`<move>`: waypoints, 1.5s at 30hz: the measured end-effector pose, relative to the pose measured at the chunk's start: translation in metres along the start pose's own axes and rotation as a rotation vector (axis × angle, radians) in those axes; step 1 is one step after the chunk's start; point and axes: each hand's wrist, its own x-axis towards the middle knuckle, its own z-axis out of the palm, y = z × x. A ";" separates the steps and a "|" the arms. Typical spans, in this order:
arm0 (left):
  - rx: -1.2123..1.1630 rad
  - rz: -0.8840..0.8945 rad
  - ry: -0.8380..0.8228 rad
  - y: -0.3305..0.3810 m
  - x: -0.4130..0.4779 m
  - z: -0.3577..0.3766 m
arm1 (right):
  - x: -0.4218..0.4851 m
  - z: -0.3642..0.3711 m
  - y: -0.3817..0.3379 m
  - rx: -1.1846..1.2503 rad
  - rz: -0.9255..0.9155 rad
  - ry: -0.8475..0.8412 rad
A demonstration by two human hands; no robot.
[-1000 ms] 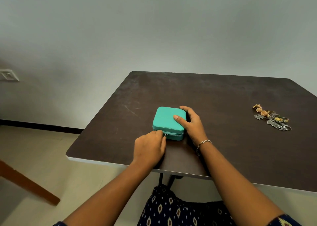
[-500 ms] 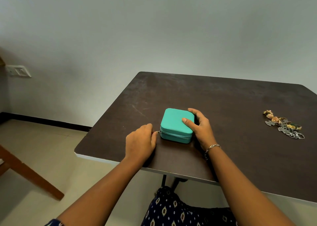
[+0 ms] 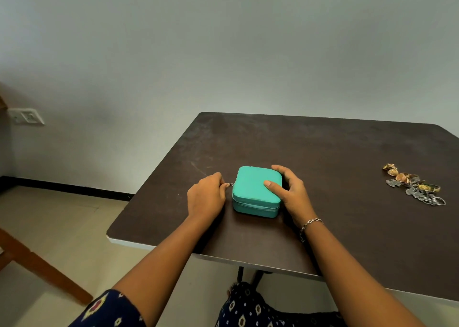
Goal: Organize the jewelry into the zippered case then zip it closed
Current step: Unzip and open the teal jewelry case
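Case (image 3: 255, 190) zipper pull (image 3: 231, 184) farther back

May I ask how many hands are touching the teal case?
2: the left hand pinches the zipper pull at the left of the teal case; the right hand holds its right side, thumb on top.

jewelry (image 3: 413, 185): individual pieces indistinct

A plain pale grey-green wall (image 3: 223, 40) spans the far side. A white switch plate (image 3: 26, 116) is mounted on it at far left. A black baseboard (image 3: 62, 187) runs along the wall foot. The floor (image 3: 49, 227) is beige tile. A dark brown table (image 3: 323, 147) with a pale edge occupies the right. A slanted wooden furniture leg (image 3: 42, 269) stands near left.
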 end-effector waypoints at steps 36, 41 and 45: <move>-0.833 -0.045 -0.210 0.003 0.020 0.021 | 0.002 0.000 0.004 0.009 0.003 -0.015; -0.696 0.061 -0.473 -0.004 -0.005 0.017 | -0.002 0.000 0.001 0.001 -0.009 -0.010; -0.595 0.067 -0.486 -0.012 -0.004 0.024 | -0.010 -0.003 -0.006 0.000 -0.070 -0.038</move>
